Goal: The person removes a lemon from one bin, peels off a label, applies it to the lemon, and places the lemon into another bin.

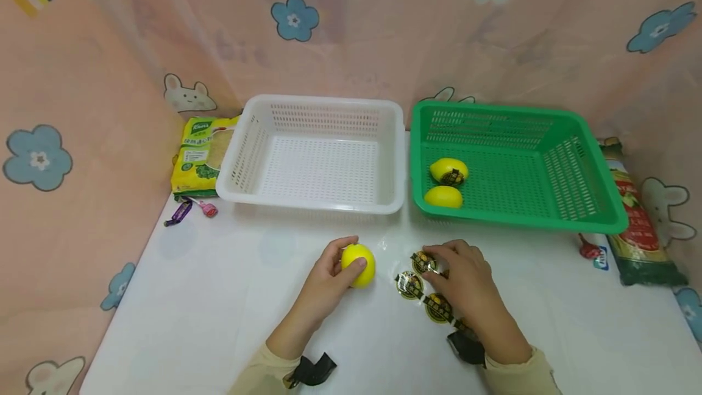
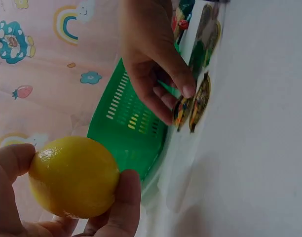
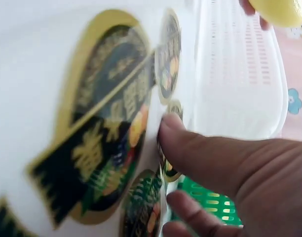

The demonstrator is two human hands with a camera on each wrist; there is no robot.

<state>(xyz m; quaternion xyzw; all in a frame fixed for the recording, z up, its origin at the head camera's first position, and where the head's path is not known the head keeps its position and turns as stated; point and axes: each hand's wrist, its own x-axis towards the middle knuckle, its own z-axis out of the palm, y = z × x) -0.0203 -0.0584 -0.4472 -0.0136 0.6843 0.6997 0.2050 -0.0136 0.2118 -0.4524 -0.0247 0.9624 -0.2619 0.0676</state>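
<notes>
My left hand (image 1: 320, 288) holds a yellow lemon (image 1: 360, 267) above the white table, thumb on one side and fingers on the other. The lemon (image 2: 74, 177) shows no label on the side facing the left wrist view. To the right, my right hand (image 1: 471, 285) pinches a round black-and-gold sticker (image 1: 423, 261) between thumb and fingertips. Beneath and beside that hand lie several more such stickers (image 1: 439, 308) on clear backing, large and close in the right wrist view. Whether the pinched sticker is free of its backing, I cannot tell.
A white basket (image 1: 309, 205) stands behind the hands. Beside it, a green basket (image 1: 521, 221) contains two lemons (image 1: 446, 183), one bearing a sticker. A yellow Knorr bag (image 1: 197, 157) and wrapped candies (image 1: 178, 213) lie left; a red-and-green packet (image 1: 638, 218) and a lollipop (image 1: 589, 249) lie right.
</notes>
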